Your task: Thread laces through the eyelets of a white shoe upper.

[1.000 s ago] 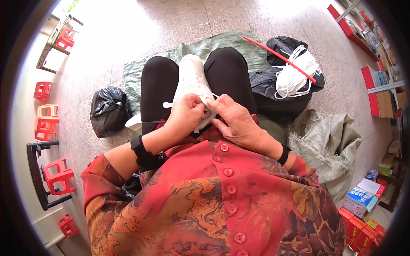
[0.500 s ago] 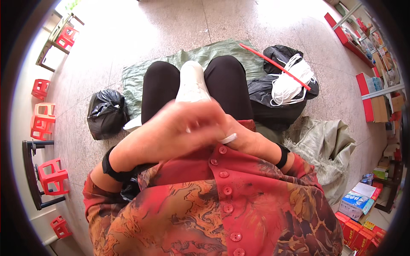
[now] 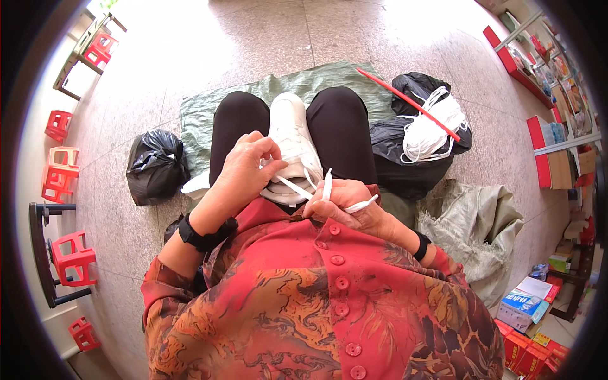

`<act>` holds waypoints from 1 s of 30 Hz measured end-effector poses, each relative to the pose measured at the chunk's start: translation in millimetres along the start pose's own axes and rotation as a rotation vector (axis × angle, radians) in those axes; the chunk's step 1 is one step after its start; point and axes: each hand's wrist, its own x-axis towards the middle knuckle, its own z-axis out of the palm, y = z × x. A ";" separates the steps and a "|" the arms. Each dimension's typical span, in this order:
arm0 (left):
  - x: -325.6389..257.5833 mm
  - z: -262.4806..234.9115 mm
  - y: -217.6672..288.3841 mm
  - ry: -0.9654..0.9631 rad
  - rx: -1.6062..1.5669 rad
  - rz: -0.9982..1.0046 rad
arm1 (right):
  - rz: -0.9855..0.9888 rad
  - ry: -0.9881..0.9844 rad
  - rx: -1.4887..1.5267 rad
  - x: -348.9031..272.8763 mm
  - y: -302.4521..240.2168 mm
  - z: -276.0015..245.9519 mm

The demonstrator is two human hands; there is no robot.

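Observation:
A white shoe (image 3: 292, 136) rests between my knees, toe pointing away, its opening toward me. My left hand (image 3: 244, 166) is at the left side of the shoe's opening, thumb and fingers pinched on a white shoelace that shows in part beside the fingertips. To the right of the opening, my right hand (image 3: 345, 206) is closed around the white shoelace (image 3: 327, 185), whose loose ends stick out above the fingers and to the right. One stretch of lace runs slantwise across the opening between the two hands.
A green woven sheet (image 3: 196, 117) lies under my legs. On the left sits a black plastic bag (image 3: 156, 168). To the right, a bundle of white laces (image 3: 430, 130) and a red stick (image 3: 411, 104) lie on black bags. A pale woven sack (image 3: 475, 221) is nearby.
My hands, blurred and together over the shoe's near end, have come apart. The left has moved left and away to the shoe's side, and the lace stretch between them is now visible.

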 end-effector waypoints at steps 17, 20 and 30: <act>15.1 -6.0 -1.3 -0.095 -0.154 0.060 | 0.293 0.438 0.317 -34.4 -27.7 -49.1; 30.9 5.3 -6.9 -0.106 -0.126 0.199 | 0.290 0.349 -0.141 -25.9 -25.8 -39.2; 68.6 -2.7 -5.2 -0.598 -0.391 -0.002 | 0.295 0.122 -0.632 -18.6 -38.8 -41.2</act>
